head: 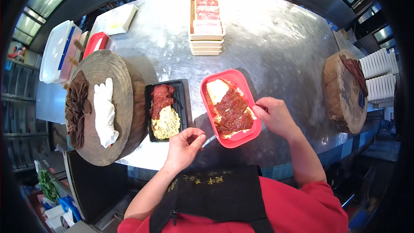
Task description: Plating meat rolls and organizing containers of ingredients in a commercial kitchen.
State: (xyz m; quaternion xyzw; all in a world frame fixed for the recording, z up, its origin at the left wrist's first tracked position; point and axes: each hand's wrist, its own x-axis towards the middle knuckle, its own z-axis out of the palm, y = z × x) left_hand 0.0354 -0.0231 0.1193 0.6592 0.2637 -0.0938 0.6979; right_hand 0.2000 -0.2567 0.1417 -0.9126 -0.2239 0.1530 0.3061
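Note:
A red plastic tray sits before me on the steel table, holding dark red sauced meat over pale leafy pieces. My right hand pinches its right rim between thumb and fingers. Just left of the tray's near corner is my left hand, thumb and forefinger drawn close together. A faint pale streak runs from those fingertips toward the tray; whether it is film or glare is unclear. Beyond my left hand lies a black plastic tray with raw red meat and a yellowish shredded food.
At left, a round wooden chopping block bears a white glove and a brown cloth. Stacked cream trays of rolled meat slices stand at the back. Another chopping block and stacked white dishes are at right.

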